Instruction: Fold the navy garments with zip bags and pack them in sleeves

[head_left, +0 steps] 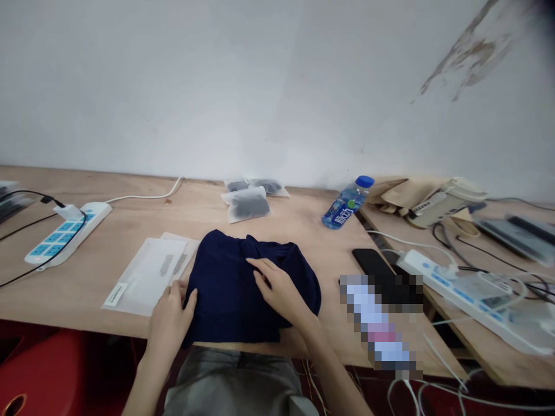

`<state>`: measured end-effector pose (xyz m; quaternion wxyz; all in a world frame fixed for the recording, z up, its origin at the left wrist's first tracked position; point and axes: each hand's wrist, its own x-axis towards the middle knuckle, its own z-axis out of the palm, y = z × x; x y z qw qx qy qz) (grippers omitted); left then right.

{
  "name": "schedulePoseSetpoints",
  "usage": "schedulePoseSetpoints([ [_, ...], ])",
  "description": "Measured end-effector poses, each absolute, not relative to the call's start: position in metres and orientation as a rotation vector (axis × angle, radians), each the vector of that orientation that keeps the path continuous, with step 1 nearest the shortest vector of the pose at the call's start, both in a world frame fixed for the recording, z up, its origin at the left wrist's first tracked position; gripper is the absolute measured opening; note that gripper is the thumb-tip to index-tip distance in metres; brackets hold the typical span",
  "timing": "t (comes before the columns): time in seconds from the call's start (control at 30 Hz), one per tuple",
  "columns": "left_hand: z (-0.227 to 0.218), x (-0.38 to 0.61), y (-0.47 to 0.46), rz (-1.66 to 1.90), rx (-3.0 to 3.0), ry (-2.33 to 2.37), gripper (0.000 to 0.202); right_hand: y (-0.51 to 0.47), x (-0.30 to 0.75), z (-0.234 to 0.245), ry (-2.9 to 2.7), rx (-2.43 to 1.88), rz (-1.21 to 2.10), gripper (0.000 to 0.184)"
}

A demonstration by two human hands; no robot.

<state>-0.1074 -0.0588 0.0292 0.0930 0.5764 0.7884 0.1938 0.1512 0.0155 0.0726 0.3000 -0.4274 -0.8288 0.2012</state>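
Note:
A folded navy cloth garment (243, 300) lies at the front edge of the wooden table (87, 294). My left hand (171, 318) pinches its left edge between thumb and fingers. My right hand (277, 286) rests on top of the garment, fingers spread over a fold and holding nothing. Just left of the garment, touching my left fingers, lie flat white packaging sleeves (150, 274), with printed labels on them. Part of the sleeves' lower right corner is hidden under the cloth.
Several sealed bags of dark contents (247, 203) lie at the back by the wall. Nearby stand a water bottle (347, 202) and a black phone (368, 264), beside a pixelated patch (381, 323). Power strips (65, 234) and cables lie at both sides.

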Motion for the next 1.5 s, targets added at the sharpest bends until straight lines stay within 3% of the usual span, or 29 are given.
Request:
schedulePoseSetpoints([
  [0.1, 0.029, -0.105, -0.064, 0.530, 1.696, 2.385, 0.037, 0.044, 0.129, 0.076, -2.291, -1.171, 0.450, 0.039],
  [0.23, 0.037, -0.105, -0.043, 0.664, 1.762, 2.386, 0.039, 0.087, 0.112, 0.076, -2.251, -1.550, 0.368, 0.038],
  [0.4, 0.051, -0.103, 0.027, 0.757, 1.832, 2.377, 0.032, 0.110, 0.120, 0.075, -2.162, -1.591, 0.461, 0.014],
  [0.57, 0.051, -0.101, 0.077, 0.770, 1.861, 2.315, 0.020, 0.088, 0.144, 0.078, -1.906, -1.567, 0.537, 0.010],
  [1.0, 0.053, -0.108, 0.063, 1.078, 1.746, 2.380, 0.029, 0.088, 0.146, 0.050, -1.483, -1.387, 0.869, 0.038],
  [1.07, 0.058, -0.106, 0.044, 1.076, 1.797, 2.310, 0.033, 0.076, 0.150, 0.054, -1.512, -1.407, 0.795, 0.044],
  [1.2, 0.062, -0.106, -0.018, 0.923, 2.065, 1.923, 0.023, 0.028, 0.177, 0.061, -1.842, -1.393, 0.370, 0.029],
  [1.27, 0.056, -0.111, -0.047, 0.771, 2.163, 1.735, 0.019, 0.001, 0.199, 0.055, -2.045, -1.398, 0.254, 0.031],
  [1.37, 0.039, -0.123, -0.072, 0.675, 2.157, 1.682, 0.020, -0.029, 0.233, 0.034, -2.195, -1.501, 0.090, 0.035],
  [1.5, 0.023, -0.140, -0.073, 0.692, 2.128, 1.701, 0.020, -0.048, 0.264, 0.011, -2.183, -1.522, 0.008, 0.028],
])
